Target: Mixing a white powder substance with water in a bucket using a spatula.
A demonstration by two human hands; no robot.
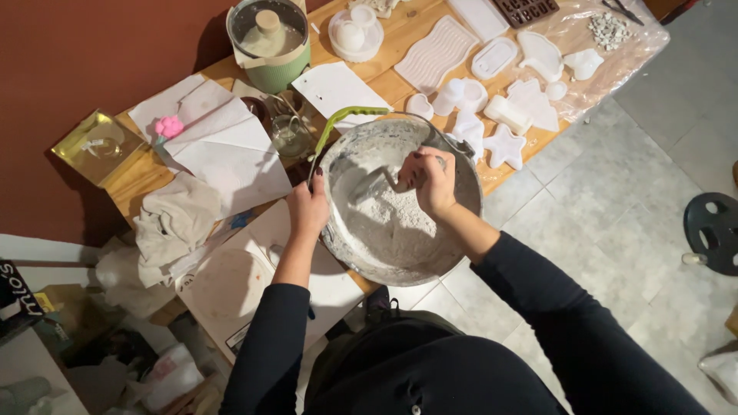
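L hand (307,209) clamped on metal bowl (350,150) rim – white powder (392,223) inside; R hand (430,180) fisted round spoon (377,184).

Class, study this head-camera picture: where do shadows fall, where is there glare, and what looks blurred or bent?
Head view: the hands cast a dark shadow into the bowl; the right hand and its tool are slightly motion-blurred; the left hand is sharp; glare shows on the plastic sheet; the wooden table edge bows from wide-angle distortion.
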